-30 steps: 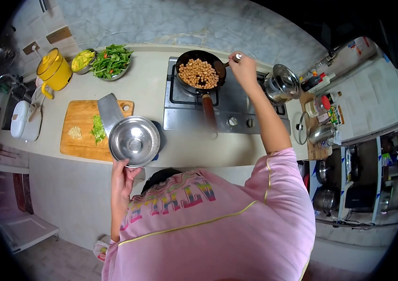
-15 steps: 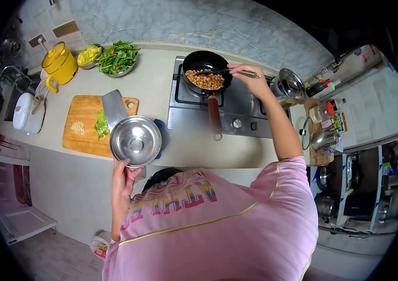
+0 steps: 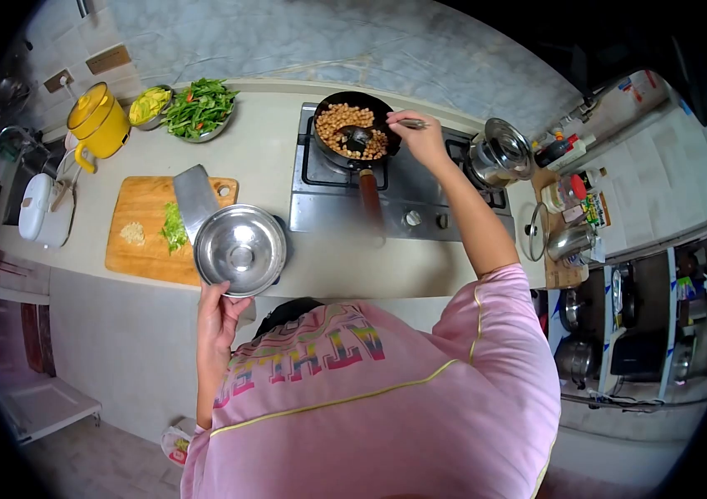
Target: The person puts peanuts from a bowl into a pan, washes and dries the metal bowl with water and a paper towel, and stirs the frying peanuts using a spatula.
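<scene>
My left hand point(image 3: 219, 309) grips the near rim of a stainless steel bowl point(image 3: 240, 249), which has nothing visible inside. The bowl is held over the counter's front, overlapping the corner of a wooden cutting board point(image 3: 133, 208) and the end of a cleaver point(image 3: 195, 198). My right hand point(image 3: 420, 140) is closed around the handle of a metal ladle point(image 3: 357, 135). The ladle's rounded head rests in a black wok point(image 3: 386, 125) among browned chunks point(image 3: 345, 116) that look like peanuts or diced meat. The wok sits on the left burner, its wooden handle point(image 3: 370, 193) toward me.
Chopped green pieces point(image 3: 174, 228) and minced pale bits point(image 3: 132, 233) lie on the board. Behind it stand bowls of leafy greens point(image 3: 201, 108) and yellow slices point(image 3: 150, 104), plus a yellow electric pot point(image 3: 98, 121). A lidded pot point(image 3: 499, 154) and bottles point(image 3: 553, 151) are right of the stove point(image 3: 337, 212).
The ladle has moved through the chunks, which now spread toward the wok's far side, and its head shows more. The view has shifted slightly. My left hand still holds the bowl.
</scene>
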Motion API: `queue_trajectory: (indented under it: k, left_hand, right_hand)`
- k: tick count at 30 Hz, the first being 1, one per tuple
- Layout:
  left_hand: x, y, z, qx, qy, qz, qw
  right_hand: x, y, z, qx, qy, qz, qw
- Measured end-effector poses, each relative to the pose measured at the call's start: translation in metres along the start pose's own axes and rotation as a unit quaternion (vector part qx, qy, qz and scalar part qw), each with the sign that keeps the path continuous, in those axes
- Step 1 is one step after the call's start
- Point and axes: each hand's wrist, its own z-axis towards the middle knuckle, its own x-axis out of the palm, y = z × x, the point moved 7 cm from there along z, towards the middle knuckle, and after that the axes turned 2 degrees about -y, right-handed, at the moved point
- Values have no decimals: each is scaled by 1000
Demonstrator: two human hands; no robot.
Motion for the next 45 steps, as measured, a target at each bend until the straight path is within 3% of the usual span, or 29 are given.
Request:
queue_trajectory:
  k: [3, 9, 10, 13, 16, 20, 23, 28, 34, 38, 42, 45]
  left_hand:
    - [-6, -2, -2, 10, -21, -10, 1000]
    - [-15, 1, -9, 11, -39, -15, 999]
    - [-15, 1, -9, 12, -41, -16, 999]
    - [-11, -3, -13, 20, -39, -12, 999]
    - [-13, -6, -15, 19, -52, -11, 998]
    - [-14, -4, -12, 15, -46, -4, 999]
    - [-12, 0, -9, 4, -41, -3, 999]
    - [-8, 4, -2, -11, -22, 6, 1000]
    - [1, 1, -1, -6, -12, 15, 1000]
    - [0, -2, -1, 2, -12, 13, 1000]
    - [-4, -7, -7, 8, -33, 11, 999]
    - [-10, -8, -8, 19, -46, 5, 999]
  right_hand:
    - [-26, -8, 6, 74, -56, 7, 996]
    - [-54, -21, 38, 15, -132, -123, 983]
    - [-51, -36, 44, 45, -135, -132, 981]
    - [-25, -82, 51, 163, -160, 234, 945]
    - [1, -77, 45, 183, -30, 342, 921]
    - [-11, -17, 25, 114, 180, 160, 964]
    - [-31, 23, 18, 57, 244, 51, 967]
    - [-53, 63, 17, 72, 248, -8, 966]
    - [-24, 40, 20, 60, 317, -86, 943]
    - [-10, 2, 26, -21, 238, -66, 969]
    - [-22, -9, 24, -16, 55, 6, 998]
    - [-46, -4, 28, 50, -33, -87, 994]
